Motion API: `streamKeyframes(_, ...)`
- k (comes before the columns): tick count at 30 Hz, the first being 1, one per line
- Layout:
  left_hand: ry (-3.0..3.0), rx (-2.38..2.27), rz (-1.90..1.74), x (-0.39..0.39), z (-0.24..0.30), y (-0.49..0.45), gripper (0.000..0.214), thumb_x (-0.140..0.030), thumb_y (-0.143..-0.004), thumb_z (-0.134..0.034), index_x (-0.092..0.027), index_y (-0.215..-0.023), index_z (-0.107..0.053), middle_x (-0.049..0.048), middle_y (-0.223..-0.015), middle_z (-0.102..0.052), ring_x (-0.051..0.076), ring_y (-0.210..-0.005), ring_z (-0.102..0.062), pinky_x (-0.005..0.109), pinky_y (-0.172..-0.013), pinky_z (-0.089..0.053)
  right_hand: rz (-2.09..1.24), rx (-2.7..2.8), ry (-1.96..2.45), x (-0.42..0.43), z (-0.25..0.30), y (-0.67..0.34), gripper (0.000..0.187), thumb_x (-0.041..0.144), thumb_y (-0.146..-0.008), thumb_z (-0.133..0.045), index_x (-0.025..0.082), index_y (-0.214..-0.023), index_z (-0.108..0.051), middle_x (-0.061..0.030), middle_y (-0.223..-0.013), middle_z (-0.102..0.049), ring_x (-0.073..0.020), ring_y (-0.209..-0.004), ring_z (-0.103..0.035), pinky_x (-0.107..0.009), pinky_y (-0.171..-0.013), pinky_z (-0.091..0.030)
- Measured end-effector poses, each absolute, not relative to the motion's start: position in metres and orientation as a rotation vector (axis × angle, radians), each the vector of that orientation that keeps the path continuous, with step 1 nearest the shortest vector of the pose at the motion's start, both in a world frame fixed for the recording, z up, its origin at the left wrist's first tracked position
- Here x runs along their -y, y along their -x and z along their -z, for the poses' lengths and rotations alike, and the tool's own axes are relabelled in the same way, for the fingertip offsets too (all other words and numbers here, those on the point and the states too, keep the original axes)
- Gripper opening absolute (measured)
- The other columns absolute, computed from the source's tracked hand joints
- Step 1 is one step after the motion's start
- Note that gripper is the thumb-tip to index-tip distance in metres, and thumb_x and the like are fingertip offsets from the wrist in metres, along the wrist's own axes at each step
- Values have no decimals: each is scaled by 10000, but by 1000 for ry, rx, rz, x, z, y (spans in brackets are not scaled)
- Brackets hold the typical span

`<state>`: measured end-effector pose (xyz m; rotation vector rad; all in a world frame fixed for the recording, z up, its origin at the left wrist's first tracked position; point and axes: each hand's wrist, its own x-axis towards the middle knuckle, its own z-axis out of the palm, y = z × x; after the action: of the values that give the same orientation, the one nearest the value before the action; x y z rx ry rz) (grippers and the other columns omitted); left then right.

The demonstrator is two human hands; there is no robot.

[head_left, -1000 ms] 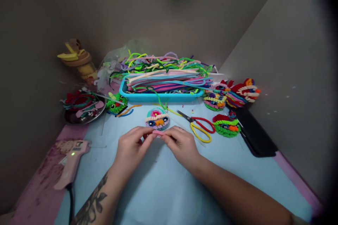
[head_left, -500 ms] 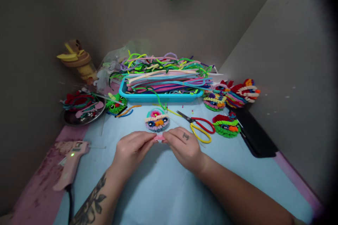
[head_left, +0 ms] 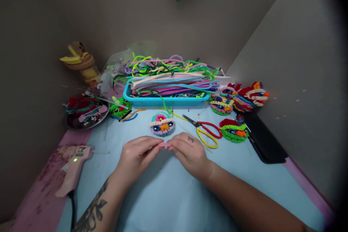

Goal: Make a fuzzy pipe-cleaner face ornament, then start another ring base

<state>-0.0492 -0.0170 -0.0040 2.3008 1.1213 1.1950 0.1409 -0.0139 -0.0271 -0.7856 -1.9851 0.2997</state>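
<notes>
A short pink pipe cleaner piece [head_left: 164,145] is pinched between both hands, its ends hidden by the fingertips. My left hand [head_left: 138,154] closes on its left end, thumb against forefinger. On the other end, my right hand [head_left: 190,154] is closed the same way. Just beyond the fingers lies a round pipe cleaner bird face [head_left: 162,124] with blue eyes and an orange beak. Scissors [head_left: 203,130] with one red and one yellow handle loop rest beyond my right hand, blades apart.
A blue tray [head_left: 167,101] heaped with pipe cleaners stands at the back. A pink glue gun [head_left: 74,170] with a lit green light lies at left, below a metal bowl [head_left: 85,125]. More bird faces [head_left: 234,130] and a black flat object [head_left: 265,137] are at right.
The pink piece has tilted between my fingertips and now shows a thinner side. Both hands stay in nearly the same place.
</notes>
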Motion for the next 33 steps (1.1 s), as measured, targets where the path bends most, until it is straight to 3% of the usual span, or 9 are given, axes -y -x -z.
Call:
streamKeyframes(13,-1924,-1334,-1038,17,6,44,103,-164,-780,-632,-184,-789,-733,8,-721,-732,106,-631,-654,161,-551,-475,-455,1918,854,16,33,-136,91,171,-882,-558,193,-898,-645,-38,-761,-678,-152,-732,-619,-272,-690,-529)
streamKeyframes(19,-1770,-1381,-1076,17,6,43,165,-262,-736,-692,-173,-867,-739,37,-758,-730,126,-626,-646,177,-511,-483,-433,1908,871,16,34,-137,116,165,-882,-554,192,-927,-657,-44,-779,-686,-151,-743,-625,-277,-703,-539)
streamKeyframes(26,-1551,-1264,-995,16,8,40,127,-268,-758,-662,-173,-788,-740,50,-744,-733,154,-669,-650,226,-592,-503,-364,1894,833,17,30,-137,146,175,-879,-559,195,-975,-667,-46,-791,-688,-153,-750,-631,-290,-715,-548)
streamKeyframes(33,-1427,-1025,-1155,16,10,31,128,-291,-745,-699,-169,-710,-711,50,-740,-681,155,-741,-609,262,-723,-488,-309,1941,760,19,26,-138,112,176,-868,-568,192,-947,-645,-49,-786,-675,-157,-729,-615,-296,-687,-541)
